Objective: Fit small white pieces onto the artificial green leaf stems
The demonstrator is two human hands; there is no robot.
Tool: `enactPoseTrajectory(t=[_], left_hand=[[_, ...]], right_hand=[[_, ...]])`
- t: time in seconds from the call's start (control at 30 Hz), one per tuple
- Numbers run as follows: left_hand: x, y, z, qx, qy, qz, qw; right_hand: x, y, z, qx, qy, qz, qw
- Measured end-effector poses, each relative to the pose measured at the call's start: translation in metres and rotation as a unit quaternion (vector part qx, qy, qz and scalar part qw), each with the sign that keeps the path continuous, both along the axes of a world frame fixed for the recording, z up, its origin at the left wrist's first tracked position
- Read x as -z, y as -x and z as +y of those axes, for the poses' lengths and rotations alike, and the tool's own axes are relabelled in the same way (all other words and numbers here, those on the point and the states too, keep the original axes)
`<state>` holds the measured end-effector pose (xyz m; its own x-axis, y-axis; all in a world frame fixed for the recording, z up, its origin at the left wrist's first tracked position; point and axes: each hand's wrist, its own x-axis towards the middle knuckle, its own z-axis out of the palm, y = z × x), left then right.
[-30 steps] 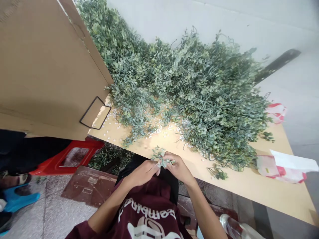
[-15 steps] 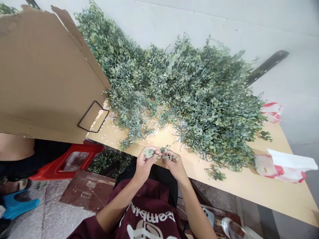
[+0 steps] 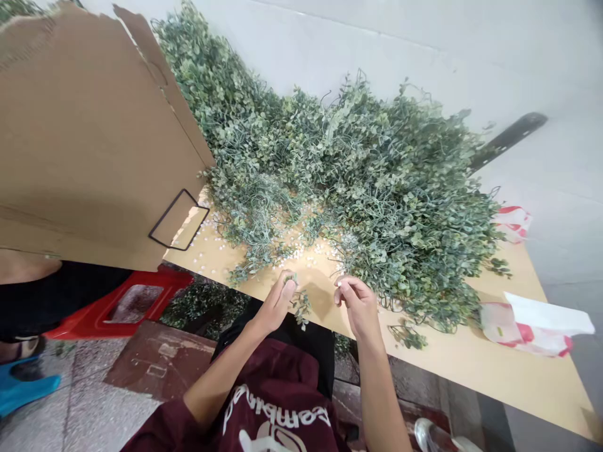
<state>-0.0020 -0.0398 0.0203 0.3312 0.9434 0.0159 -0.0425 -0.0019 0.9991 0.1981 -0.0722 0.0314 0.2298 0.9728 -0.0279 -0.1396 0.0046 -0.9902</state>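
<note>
A sprig of artificial leaves (image 3: pixel 300 306) hangs just below the left fingers (image 3: pixel 286 285), which are drawn together and pinch its top stem, while its leafy end dangles toward the bench (image 3: pixel 475 363). The work in hand is close handling of this single sprig, held apart from the main mass. The left hand (image 3: pixel 276 303) and right hand (image 3: pixel 358 307) are held apart above the bench's near edge, with the sprig nearer the left. The right fingers (image 3: pixel 343 291) are bunched together, thumb against fingertips, with a pale speck showing at the tips; I cannot tell whether they grip a bead or anything else.

Just beyond both sets of fingers, small white beads (image 3: pixel 301 252) lie scattered on the bench, at the foot of a large heap of artificial foliage (image 3: pixel 358 182). Past the right fingers, a loose sprig (image 3: pixel 407 337) lies apart from the heap, and further along sits a red-and-white plastic bag (image 3: pixel 530 329). Past the left fingers, a cardboard sheet (image 3: pixel 85 144) stands up and blocks part of the bench.
</note>
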Motion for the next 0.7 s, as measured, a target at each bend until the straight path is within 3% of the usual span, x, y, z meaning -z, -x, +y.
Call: enactPoseTrajectory(t=[0.13, 0.27, 0.5, 0.7], left_hand=[[0.008, -0.001, 0.006, 0.028, -0.067, 0.082, 0.994], [0.013, -0.002, 0.016, 0.078, -0.102, 0.13, 0.983], [0.014, 0.001, 0.026, 0.157, -0.12, 0.153, 0.968], [0.019, -0.002, 0.029, 0.154, -0.103, 0.199, 0.962]], right_hand=[[-0.002, 0.008, 0.003, -0.065, 0.018, 0.039, 0.997], [0.011, 0.019, 0.009, -0.114, 0.063, 0.079, 0.988], [0.026, 0.023, 0.014, -0.113, 0.092, 0.108, 0.984], [0.033, 0.024, 0.017, -0.103, 0.096, 0.114, 0.983]])
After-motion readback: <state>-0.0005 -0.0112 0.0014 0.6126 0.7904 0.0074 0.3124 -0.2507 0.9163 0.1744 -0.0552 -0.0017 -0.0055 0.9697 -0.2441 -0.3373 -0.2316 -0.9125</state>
